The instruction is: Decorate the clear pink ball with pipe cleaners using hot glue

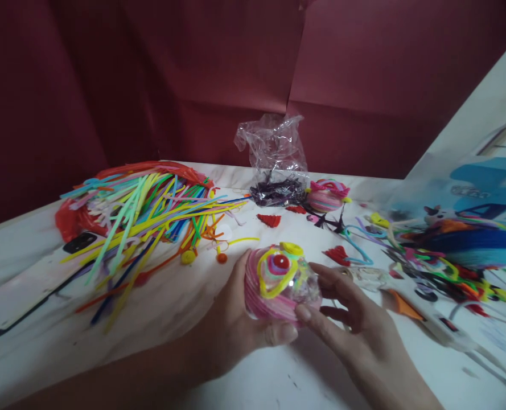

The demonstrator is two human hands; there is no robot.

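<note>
A clear rounded object wrapped partly in pink pipe cleaners (pixel 263 299) is held above the white table. On its face sit a yellow loop and a red-centred coil (pixel 281 262), with a small yellow coil (pixel 291 249) on top; its right part is bare and transparent. My left hand (pixel 239 319) grips the wrapped object from the left and below, thumb along its lower front. Against its right side rest the thumb and fingers of my right hand (pixel 350 310), also closed on it.
Loose coloured pipe cleaners (pixel 150 210) and a phone (pixel 35 279) lie left. A clear plastic bag (pixel 278 154) and a pink wrapped ball (pixel 326 196) stand behind. Red pieces (pixel 337 255), a power strip (pixel 432 313) and a blue wrapped object (pixel 474 245) are on the right.
</note>
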